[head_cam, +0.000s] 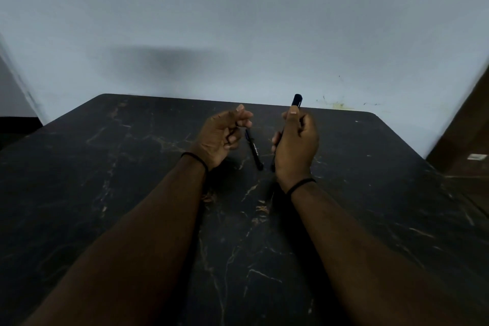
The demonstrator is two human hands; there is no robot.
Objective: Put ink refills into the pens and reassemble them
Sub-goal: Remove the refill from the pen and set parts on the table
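Dark plastic is what you have to work with: one pen (291, 124) stands nearly upright in your right hand (296, 147), right of the frame centre, its capped or blunt end rising above your thumb toward the wall (238, 21) and its lower end showing just below the heel of the hand. Your right fingers are curled round the barrel, with the thumb laid along it.

A second pen (254, 152) lies flat on the table (105, 193) between your two hands. Its long axis runs from just under your left fingertips at the upper end down and slightly rightward toward the lower centre of the frame, where its tip ends close beside the lower end of the held pen. Pale lettering shows on its barrel; the frame is too dim to tell whether it is fully assembled or whether a refill sits inside.

Your left hand (225, 137) hovers left of centre with its fingers loosely curled and the thumb meeting the forefinger. Whether it pinches some small part cannot be told. No loose refill is visible on the table.

For the coming move, note that the lying pen's upper end is nearest your left hand, almost touching it, while the held pen stands apart from that hand. Judged from this, your left hand is better placed either to take up the lying pen or to cross to the held barrel.

Black veined stone-pattern covers the table; a thin dark band circles each wrist.
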